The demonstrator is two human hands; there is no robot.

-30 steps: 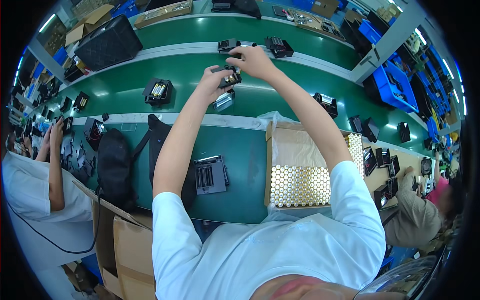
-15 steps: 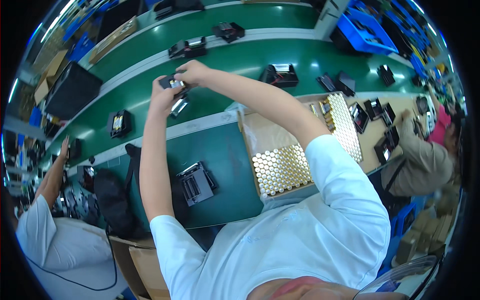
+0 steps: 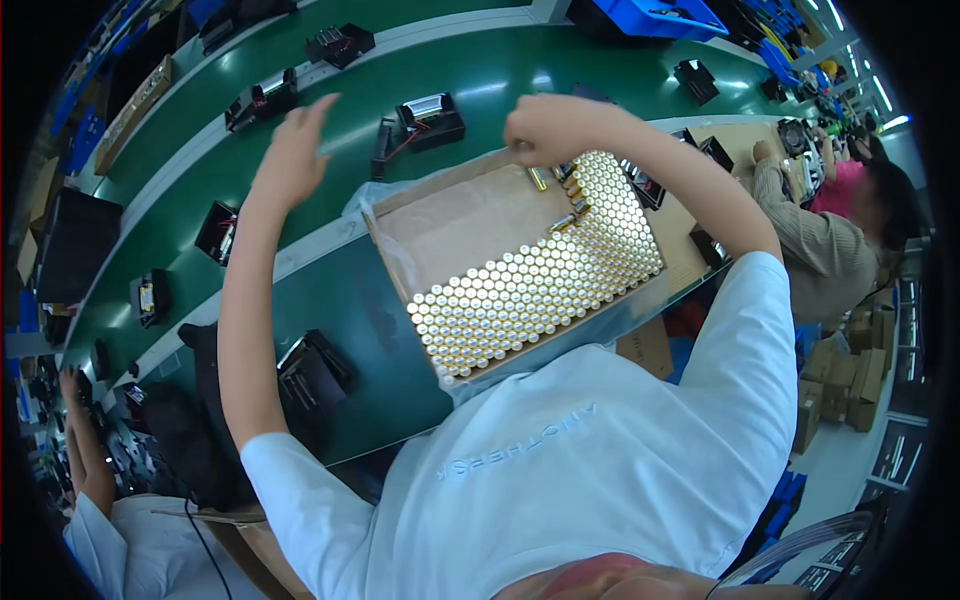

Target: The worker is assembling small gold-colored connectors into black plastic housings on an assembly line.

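Note:
My left hand [image 3: 292, 155] is raised over the green workbench, its fingers stretched and apart with nothing in them. A black case with a silver battery [image 3: 215, 228] lies below it on the bench. My right hand [image 3: 562, 130] hovers over the far side of a shallow cardboard box [image 3: 390, 245], fingers curled; whatever they hold is hidden. Upright batteries [image 3: 520, 295] with pale round ends fill the box's near and right parts. A few loose batteries [image 3: 563, 222] lie on their sides. Another black case [image 3: 435, 118] with a silver battery and red wire sits beyond the box.
Black slotted holders [image 3: 312, 375] lie on the near bench beside my left forearm. More black cases [image 3: 262, 98] stand along the far strip. A blue bin [image 3: 665, 18] is at the back. One person works at the right [image 3: 825, 235], another at the lower left [image 3: 150, 545].
My hands have parted: the left is off the black case and empty, and the right has swung across to the battery box. The view has turned to the right.

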